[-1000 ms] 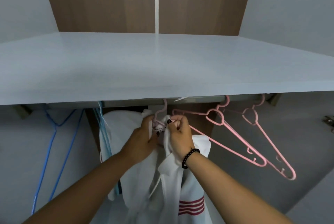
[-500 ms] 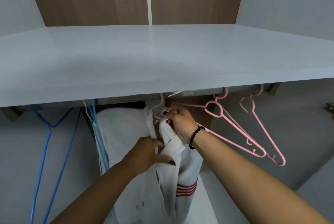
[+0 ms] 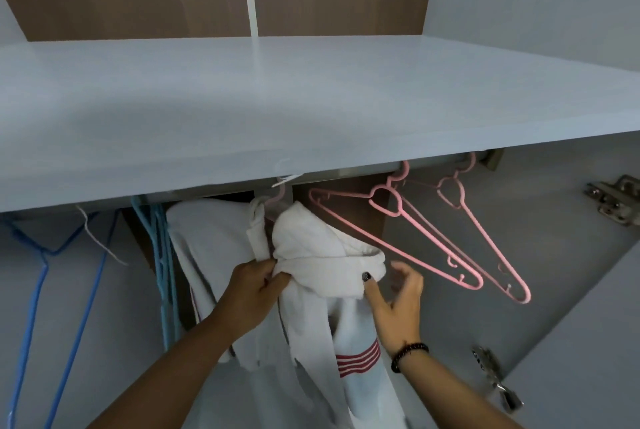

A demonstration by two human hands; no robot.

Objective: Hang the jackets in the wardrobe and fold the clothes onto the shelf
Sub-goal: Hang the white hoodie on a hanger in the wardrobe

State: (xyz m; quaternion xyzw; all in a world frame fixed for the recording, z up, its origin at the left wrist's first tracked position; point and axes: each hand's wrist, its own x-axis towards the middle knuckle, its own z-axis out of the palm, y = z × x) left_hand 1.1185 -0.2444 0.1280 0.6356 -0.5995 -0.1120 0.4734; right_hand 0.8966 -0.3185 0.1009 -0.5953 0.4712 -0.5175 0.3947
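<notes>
Shelf (image 3: 311, 99): pale grey board across our wardrobe, brown back panels above | rail (image 3: 346, 176) beneath it | jacket (image 3: 322, 255): white, hung on a pink hanger under the shelf | left hand (image 3: 254, 293) pinches its collar | right hand (image 3: 398, 297) loose, thumb touching cloth | pink hangers (image 3: 415, 238) right, blue hangers (image 3: 162, 255) left

We see a pale grey shelf (image 3: 311, 99) spanning the wardrobe, its top bare. Under its front edge runs a rail (image 3: 346, 175), from which pink hangers (image 3: 415, 231), blue hangers (image 3: 159, 255) and the white jacket (image 3: 311, 272) hang.
</notes>
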